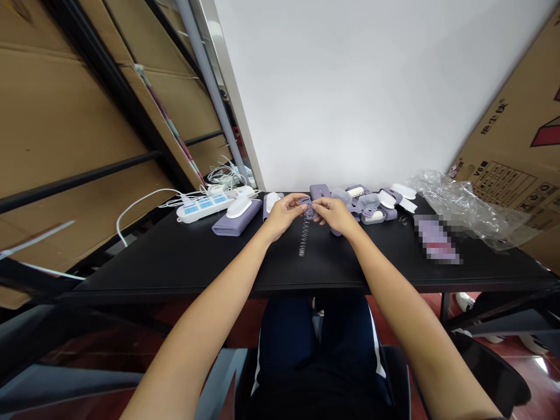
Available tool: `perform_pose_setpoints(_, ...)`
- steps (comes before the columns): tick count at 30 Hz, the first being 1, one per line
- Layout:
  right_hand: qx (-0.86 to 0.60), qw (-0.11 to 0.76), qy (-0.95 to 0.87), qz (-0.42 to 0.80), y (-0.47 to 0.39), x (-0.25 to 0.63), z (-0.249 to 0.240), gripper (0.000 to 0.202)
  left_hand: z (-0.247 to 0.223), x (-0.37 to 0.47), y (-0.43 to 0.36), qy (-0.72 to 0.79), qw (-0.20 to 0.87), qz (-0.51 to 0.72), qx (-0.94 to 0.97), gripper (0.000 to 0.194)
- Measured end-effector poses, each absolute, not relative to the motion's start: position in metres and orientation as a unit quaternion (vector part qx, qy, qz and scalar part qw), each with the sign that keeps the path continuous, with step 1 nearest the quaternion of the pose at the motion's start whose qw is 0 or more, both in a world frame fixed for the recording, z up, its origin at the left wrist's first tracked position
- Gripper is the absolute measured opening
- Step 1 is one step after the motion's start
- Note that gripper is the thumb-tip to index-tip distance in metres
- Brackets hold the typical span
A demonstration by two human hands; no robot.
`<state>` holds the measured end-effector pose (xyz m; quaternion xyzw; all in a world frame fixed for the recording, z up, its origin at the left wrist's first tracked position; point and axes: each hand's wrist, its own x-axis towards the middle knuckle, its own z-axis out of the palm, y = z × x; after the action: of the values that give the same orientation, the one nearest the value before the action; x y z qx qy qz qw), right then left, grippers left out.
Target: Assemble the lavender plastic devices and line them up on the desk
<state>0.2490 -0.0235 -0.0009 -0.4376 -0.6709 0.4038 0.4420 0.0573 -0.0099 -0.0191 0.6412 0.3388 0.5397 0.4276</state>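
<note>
At twelve o'clock, above the black table [188,256], the person's left hand [283,214] and right hand [335,213] pinch a purple-grey coil [308,207] between their fingertips. A thin spring [303,236] hangs toward six o'clock below it.

We can't make out the blurred-out print on the purple packet [436,238] at right; our fingers partly hide the coil [310,209] at centre, and the frame's right edge cuts off the printed carton [520,140].
</note>
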Motion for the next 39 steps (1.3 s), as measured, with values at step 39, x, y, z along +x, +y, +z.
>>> perform_pose_setpoints(39, -0.461, 0.450, -0.563, 0.517, -0.038, 0.246, 0.016, 0.019, -0.009, 0.059, -0.017, 0.362, 0.481, 0.511, 0.614, 0.048)
